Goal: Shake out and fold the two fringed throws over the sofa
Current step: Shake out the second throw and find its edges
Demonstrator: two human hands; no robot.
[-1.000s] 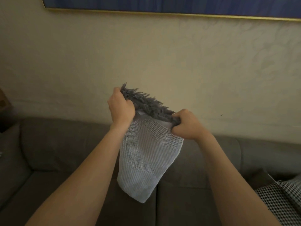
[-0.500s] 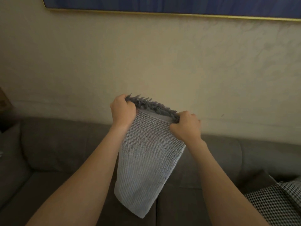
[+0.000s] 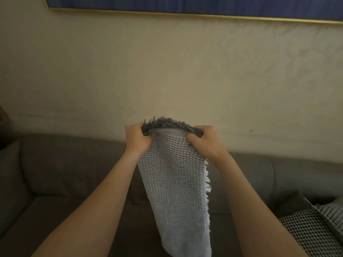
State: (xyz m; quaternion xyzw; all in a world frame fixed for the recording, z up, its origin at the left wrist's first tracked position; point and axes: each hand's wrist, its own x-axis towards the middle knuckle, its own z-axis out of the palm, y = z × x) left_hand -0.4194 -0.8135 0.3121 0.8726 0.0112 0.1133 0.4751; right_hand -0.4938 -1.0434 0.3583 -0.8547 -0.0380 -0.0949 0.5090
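A pale grey woven throw point(image 3: 176, 186) hangs in front of me above the sofa point(image 3: 61, 167). Its top edge carries a dark grey shaggy fringe point(image 3: 167, 124), and white fringe shows down its right side. My left hand point(image 3: 136, 139) grips the top left corner. My right hand point(image 3: 206, 141) grips the top right corner, close to the left one. The cloth hangs narrow and doubled, reaching the bottom of the view. A second, black-and-white checked throw point(image 3: 311, 232) lies on the seat at the lower right.
The grey-brown sofa runs along a cream wall point(image 3: 167, 71). A gold-framed blue picture point(image 3: 185, 4) hangs above. A dark cushion point(image 3: 289, 203) sits beside the checked throw. Something dark stands at the far left edge.
Both hands have dropped lower and moved closer together. The throw hangs longer and straighter, its lower end now out of view, with white side fringe showing on the right.
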